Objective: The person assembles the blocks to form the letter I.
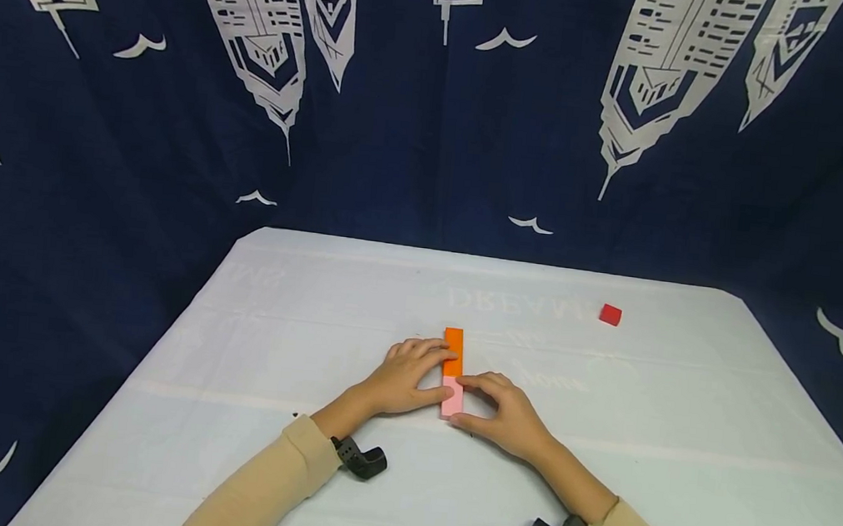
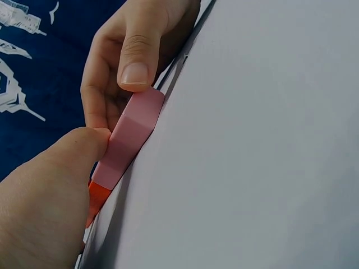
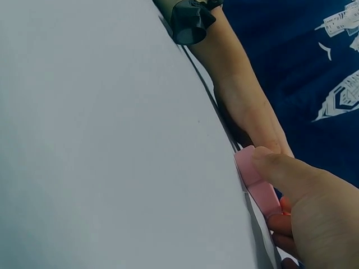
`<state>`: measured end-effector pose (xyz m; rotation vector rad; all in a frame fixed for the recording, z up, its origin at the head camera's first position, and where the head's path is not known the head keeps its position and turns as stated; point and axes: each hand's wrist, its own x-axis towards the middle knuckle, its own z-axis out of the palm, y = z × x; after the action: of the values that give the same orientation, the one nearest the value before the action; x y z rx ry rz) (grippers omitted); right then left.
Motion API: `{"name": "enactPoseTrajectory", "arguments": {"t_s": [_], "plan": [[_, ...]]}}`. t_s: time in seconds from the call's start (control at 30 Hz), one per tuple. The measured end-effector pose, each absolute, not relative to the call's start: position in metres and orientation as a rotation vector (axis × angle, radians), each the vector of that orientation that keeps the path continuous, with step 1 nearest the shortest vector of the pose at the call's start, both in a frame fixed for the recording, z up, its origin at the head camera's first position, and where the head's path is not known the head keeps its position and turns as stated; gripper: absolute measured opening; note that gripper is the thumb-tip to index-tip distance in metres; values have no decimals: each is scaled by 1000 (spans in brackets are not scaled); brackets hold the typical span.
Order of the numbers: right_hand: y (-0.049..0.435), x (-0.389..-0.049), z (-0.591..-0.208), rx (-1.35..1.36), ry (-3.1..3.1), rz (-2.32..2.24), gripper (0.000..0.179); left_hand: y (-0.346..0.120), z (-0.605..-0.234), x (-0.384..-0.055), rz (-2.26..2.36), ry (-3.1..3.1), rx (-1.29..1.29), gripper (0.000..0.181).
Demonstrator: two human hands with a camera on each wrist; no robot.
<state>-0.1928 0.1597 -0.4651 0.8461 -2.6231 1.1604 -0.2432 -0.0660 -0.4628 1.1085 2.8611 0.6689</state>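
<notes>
The pink block (image 1: 452,407) lay mid-bench (image 1: 293,352), seemingly already lined up nearest the orange block (image 1: 454,338). The right hand (image 1: 508,413) gripped pink; the left hand (image 1: 406,377), fingers extended, touched both. Far right, the red block (image 1: 610,315) sat apart, unjoined.

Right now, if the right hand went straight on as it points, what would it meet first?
Most likely the pink rectangular block, which the right hand touches; the left hand appears just beyond, though depth is unclear.

The pink block (image 2: 132,137) looks smooth and matt, the backdrop (image 1: 446,148) cloth.
</notes>
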Motion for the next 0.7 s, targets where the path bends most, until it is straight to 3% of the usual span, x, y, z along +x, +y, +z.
{"name": "enactPoseTrajectory", "arguments": {"t_s": [0.4, 0.7], "plan": [[160, -193, -462, 790, -2650, 1273, 42, -65, -465, -244, 663, 2857, 1088, 59], [167, -206, -438, 524, -2635, 1434, 40, -65, -463, -244, 662, 2863, 1079, 60]]}}
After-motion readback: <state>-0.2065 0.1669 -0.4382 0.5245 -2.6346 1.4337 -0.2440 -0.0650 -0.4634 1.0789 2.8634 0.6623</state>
